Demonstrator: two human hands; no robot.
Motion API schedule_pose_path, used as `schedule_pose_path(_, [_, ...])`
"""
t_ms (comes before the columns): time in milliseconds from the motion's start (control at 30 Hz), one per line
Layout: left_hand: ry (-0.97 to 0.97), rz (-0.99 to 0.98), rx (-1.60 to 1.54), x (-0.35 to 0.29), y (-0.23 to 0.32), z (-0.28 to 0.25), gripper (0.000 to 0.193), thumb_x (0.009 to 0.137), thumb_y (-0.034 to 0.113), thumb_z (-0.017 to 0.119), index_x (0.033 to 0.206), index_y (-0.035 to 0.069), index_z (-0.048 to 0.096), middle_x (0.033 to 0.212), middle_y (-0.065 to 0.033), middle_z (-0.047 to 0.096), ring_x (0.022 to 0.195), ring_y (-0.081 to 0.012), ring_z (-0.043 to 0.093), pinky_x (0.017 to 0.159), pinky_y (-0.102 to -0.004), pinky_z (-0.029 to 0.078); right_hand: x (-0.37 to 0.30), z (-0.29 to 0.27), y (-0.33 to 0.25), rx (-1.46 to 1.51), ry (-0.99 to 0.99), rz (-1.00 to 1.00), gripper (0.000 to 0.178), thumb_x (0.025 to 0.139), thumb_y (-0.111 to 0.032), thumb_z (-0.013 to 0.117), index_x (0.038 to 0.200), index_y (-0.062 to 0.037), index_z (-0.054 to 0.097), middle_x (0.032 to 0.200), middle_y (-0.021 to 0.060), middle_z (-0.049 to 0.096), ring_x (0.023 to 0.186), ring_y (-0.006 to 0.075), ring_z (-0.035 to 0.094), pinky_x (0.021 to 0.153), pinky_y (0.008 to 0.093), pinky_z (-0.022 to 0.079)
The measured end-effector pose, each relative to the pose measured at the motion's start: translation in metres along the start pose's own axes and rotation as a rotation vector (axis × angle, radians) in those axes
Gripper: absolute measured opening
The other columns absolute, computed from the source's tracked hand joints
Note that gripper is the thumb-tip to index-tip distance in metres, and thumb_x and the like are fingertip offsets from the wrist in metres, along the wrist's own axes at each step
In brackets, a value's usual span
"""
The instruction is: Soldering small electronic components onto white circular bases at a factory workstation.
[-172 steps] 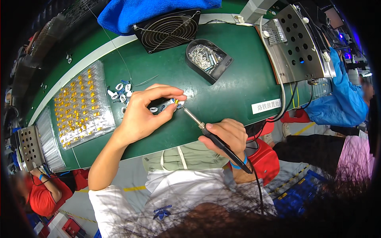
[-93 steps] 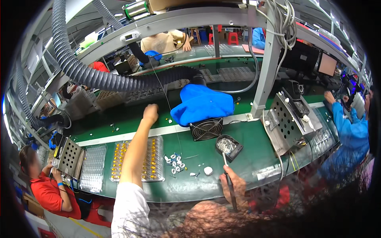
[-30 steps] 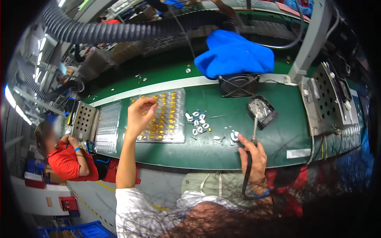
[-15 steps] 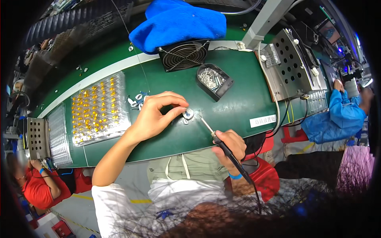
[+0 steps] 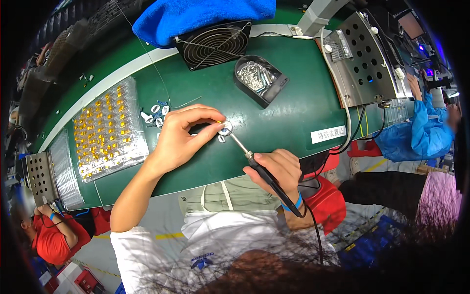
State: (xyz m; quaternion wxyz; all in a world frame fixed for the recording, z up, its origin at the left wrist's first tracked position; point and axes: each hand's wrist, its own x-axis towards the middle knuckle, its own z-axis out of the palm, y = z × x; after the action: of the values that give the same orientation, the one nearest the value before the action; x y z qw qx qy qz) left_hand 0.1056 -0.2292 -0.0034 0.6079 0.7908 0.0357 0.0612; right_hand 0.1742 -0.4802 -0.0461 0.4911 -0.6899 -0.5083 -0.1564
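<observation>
Green and smooth, the bench (image 5: 298, 115) stretched in a curve across the busy workroom. Over its near edge, the left hand (image 5: 177, 136) pinched a small yellow piece (image 5: 220, 122) between thumb and forefinger, right at a white round part (image 5: 225, 131). Wrapped around the dark handle of a soldering iron (image 5: 267, 175), the right hand (image 5: 281, 169) aimed its metal tip at that same part; whether the tip touched it, I could not tell. Just below sat a small white ring (image 5: 222, 139). Beyond the left hand lay a cluster of white and blue pieces (image 5: 150, 119), then a clear tray (image 5: 140, 142) bearing rows of yellow parts. Farther back stood a black bin (image 5: 275, 91) of metal pieces and a black fan (image 5: 215, 45), with blue cloth (image 5: 196, 19) above it. Off to the right rose a perforated metal housing (image 5: 364, 54); past it worked a person in blue (image 5: 423, 130).
</observation>
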Motion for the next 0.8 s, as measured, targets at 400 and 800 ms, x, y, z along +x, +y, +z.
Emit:
schedule_pose_path(400, [0.047,0.047,0.054,0.0019,-0.0025,0.0004,0.015,0.091,0.001,0.075,0.106,-0.003,0.075,0.105,-0.0112,0.075,0.092,-0.0172,0.073,0.082,-0.0292,0.060,0.0010,0.0005,-0.0020,-0.033,-0.036,0.006,0.044,0.074,-0.015,0.093,0.109,-0.0021,0.068,0.082,0.0117,0.072,0.059,0.0250,0.065,0.052,0.0330,0.049])
schedule_pose_path(800, [0.039,0.025,-0.001,0.0024,0.0029,0.0019,0.020,0.091,-0.002,0.074,0.111,-0.003,0.073,0.106,-0.0113,0.075,0.095,-0.0170,0.073,0.089,-0.0294,0.059,-0.0010,-0.0050,-0.0019,0.010,-0.007,0.060,0.045,0.072,-0.012,0.094,0.107,-0.0004,0.068,0.079,0.0129,0.070,0.058,0.0256,0.064,0.053,0.0331,0.049])
